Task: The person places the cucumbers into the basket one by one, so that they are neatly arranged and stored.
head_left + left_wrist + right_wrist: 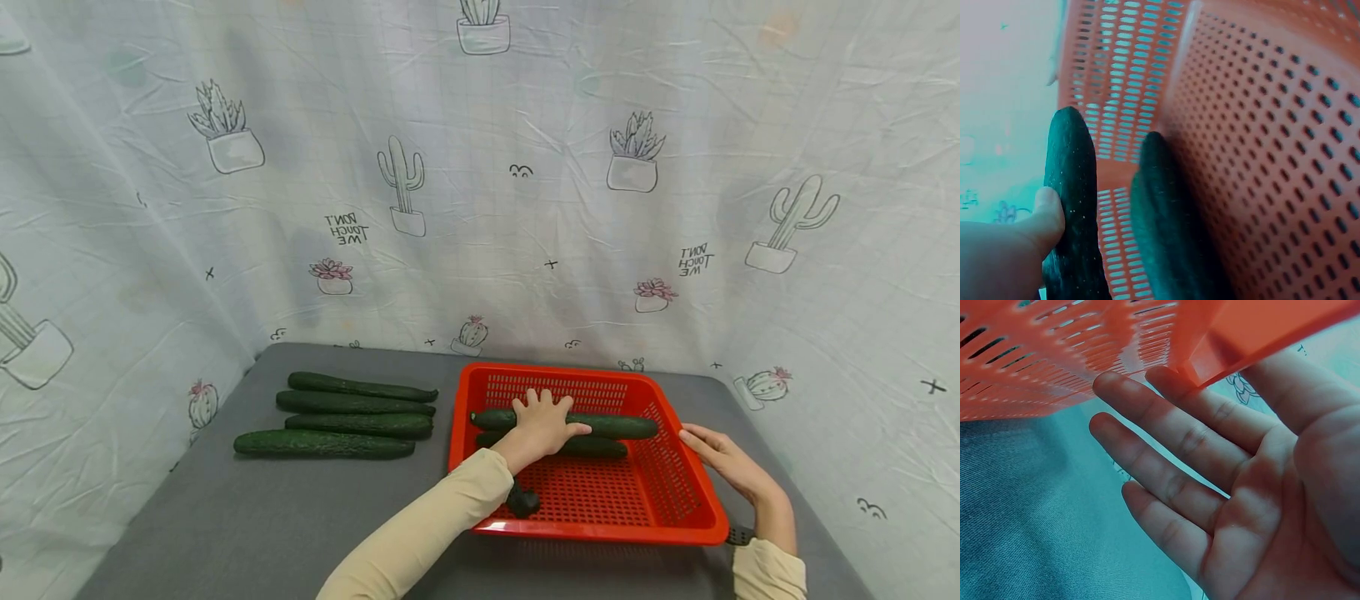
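Note:
My left hand (pixel 542 427) grips a long dark green cucumber (pixel 618 427) inside the red plastic basket (pixel 600 533). In the left wrist view the thumb lies along the side of this cucumber (pixel 1072 162), and the fingers are hidden behind it. More cucumbers lie beside it on the basket floor, one of them (pixel 596 448) showing just nearer to me. At the basket's right side, my right hand (pixel 731 462) holds the rim with the thumb over it. Below the rim its fingers (pixel 1172 437) stretch rather straight, the index touching the outer wall.
Several cucumbers (pixel 322 444) lie in a rough row on the grey table (pixel 300 517), left of the basket. A white curtain (pixel 525 250) with cactus drawings hangs behind and on both sides. A black wrist device (pixel 522 502) shows under the left forearm.

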The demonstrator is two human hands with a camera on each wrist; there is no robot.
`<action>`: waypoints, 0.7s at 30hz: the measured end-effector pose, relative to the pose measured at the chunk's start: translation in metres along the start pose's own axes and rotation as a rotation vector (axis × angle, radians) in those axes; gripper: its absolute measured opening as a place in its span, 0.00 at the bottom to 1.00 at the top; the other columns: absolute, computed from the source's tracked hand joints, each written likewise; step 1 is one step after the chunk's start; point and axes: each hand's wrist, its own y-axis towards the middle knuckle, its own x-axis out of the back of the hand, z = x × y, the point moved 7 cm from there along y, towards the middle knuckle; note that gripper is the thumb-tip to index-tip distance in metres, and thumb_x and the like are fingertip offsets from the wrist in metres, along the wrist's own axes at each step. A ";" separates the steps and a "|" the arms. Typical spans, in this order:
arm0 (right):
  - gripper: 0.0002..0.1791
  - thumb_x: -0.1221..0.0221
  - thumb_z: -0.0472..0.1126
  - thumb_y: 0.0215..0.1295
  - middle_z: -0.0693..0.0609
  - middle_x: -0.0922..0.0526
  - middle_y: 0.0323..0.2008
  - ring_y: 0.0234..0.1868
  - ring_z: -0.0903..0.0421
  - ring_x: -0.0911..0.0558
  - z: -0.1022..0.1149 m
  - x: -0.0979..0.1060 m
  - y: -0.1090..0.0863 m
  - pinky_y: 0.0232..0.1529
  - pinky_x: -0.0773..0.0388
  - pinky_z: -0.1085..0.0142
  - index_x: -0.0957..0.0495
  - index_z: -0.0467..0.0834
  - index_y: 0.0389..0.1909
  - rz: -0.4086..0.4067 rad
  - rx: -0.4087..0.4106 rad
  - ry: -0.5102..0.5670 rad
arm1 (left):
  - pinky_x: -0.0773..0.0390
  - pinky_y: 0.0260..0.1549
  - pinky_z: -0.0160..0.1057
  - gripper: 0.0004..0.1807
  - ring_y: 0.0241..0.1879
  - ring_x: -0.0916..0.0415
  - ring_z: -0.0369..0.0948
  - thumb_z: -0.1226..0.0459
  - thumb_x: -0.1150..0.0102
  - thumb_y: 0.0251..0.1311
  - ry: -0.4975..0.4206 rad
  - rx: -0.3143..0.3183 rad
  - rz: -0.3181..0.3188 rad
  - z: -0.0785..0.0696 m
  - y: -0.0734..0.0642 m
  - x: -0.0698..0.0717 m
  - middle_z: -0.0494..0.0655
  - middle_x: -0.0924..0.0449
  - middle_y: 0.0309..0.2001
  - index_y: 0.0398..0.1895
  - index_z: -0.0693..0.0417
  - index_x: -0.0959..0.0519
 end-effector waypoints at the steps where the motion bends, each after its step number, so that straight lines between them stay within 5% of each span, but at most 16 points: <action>1: 0.27 0.60 0.46 0.74 0.34 0.32 0.59 0.48 0.78 0.29 0.000 0.000 0.000 0.46 0.29 0.71 0.41 0.30 0.64 0.001 0.001 0.003 | 0.41 0.58 0.57 0.33 0.64 0.44 0.54 0.33 0.61 0.56 0.005 0.001 0.004 0.000 0.000 -0.002 0.50 0.37 0.62 0.63 0.32 0.36; 8: 0.26 0.60 0.45 0.74 0.39 0.28 0.57 0.48 0.76 0.27 0.002 -0.001 0.000 0.46 0.28 0.70 0.40 0.30 0.64 0.005 0.009 0.006 | 0.40 0.57 0.56 0.32 0.62 0.43 0.53 0.33 0.60 0.55 0.034 -0.016 0.035 -0.002 0.001 -0.015 0.50 0.36 0.60 0.61 0.33 0.34; 14: 0.26 0.60 0.45 0.75 0.40 0.27 0.57 0.49 0.74 0.26 -0.001 -0.001 0.000 0.50 0.26 0.60 0.40 0.31 0.64 0.009 0.005 0.015 | 0.42 0.58 0.56 0.31 0.64 0.45 0.53 0.35 0.58 0.56 0.026 -0.015 0.080 0.000 0.001 -0.025 0.50 0.38 0.62 0.61 0.33 0.34; 21: 0.26 0.60 0.45 0.75 0.46 0.25 0.55 0.49 0.74 0.26 -0.001 0.001 0.000 0.46 0.27 0.70 0.40 0.31 0.64 0.014 0.012 0.031 | 0.41 0.58 0.56 0.31 0.63 0.44 0.53 0.35 0.56 0.55 0.031 -0.036 0.109 0.000 -0.001 -0.029 0.49 0.37 0.62 0.61 0.32 0.34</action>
